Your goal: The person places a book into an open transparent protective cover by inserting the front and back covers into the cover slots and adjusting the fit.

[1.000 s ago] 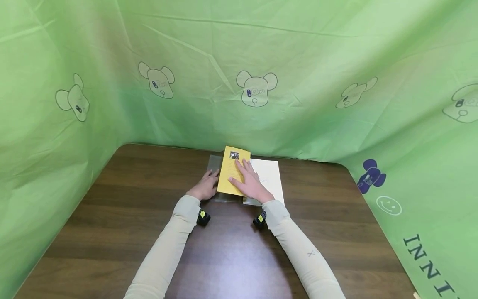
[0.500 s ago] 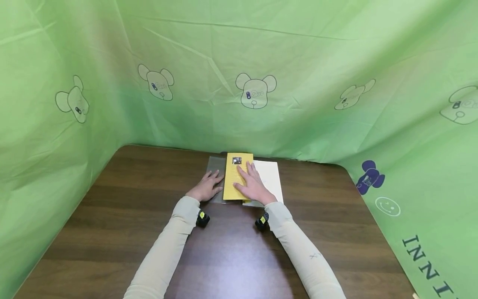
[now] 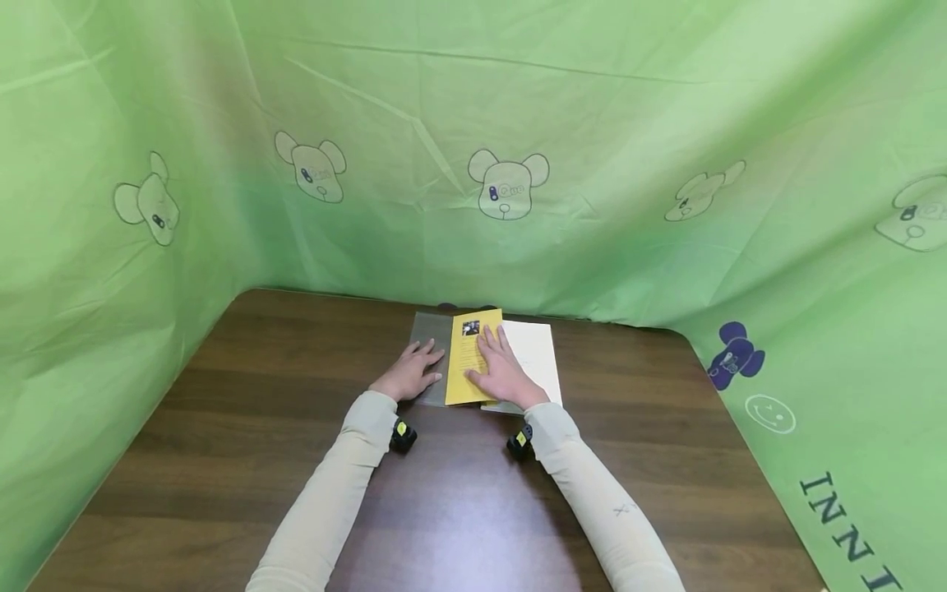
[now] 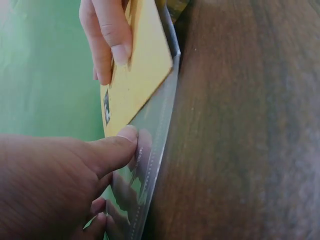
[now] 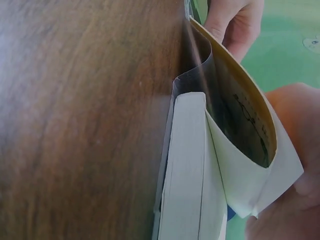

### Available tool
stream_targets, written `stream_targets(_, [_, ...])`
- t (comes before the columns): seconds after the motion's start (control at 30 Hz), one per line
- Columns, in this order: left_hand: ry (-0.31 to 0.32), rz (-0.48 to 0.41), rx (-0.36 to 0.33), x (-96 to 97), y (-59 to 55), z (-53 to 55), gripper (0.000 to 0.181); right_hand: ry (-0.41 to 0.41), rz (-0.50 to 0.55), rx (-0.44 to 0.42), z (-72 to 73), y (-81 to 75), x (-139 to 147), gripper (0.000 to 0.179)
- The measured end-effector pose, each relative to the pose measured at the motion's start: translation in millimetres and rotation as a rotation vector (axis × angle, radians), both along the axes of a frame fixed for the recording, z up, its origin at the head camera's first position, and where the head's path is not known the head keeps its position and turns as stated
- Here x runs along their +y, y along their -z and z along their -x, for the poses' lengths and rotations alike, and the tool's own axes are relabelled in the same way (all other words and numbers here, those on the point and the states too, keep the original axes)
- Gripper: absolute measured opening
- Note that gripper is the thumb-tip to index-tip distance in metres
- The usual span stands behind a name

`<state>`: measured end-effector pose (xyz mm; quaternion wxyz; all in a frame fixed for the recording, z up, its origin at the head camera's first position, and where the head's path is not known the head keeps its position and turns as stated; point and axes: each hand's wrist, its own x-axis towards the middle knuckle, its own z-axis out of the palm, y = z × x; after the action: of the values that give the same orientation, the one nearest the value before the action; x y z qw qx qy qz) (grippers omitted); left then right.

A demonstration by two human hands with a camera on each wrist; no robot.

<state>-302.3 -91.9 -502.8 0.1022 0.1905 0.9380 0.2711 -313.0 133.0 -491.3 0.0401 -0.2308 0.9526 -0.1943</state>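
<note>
Head view: a thick white paper-bound book (image 3: pixel 534 349) is set near the far edge of the dark wood-grained surface (image 3: pixel 259 427), a printed yellow paper panel (image 3: pixel 460 362) already being spread to its left, partly over a clear plastic sheet (image 3: pixel 436 326). The panel is touched by the right hand (image 3: pixel 505 375) and the sheet by the left hand (image 3: pixel 405 375), each grip loosely splayed, with nothing clasped. The flattening is judged unfinished, since the panel is seen bowed upward in the right wrist view; whether any edge is tucked in cannot be told.
</note>
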Motion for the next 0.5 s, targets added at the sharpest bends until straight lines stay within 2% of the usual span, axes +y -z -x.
stream_targets(0.23, [-0.012, 0.006, -0.008, -0.4, -0.4, -1.9, 0.054, -0.018, -0.019, -0.003, -1.1, -1.4, 2.6, 0.079])
stream_targets(0.5, [-0.006, 0.031, -0.006, 0.5, -4.0, -2.3, 0.054, 0.008, -0.064, 0.001, -1.1, -4.0, 4.2, 0.063])
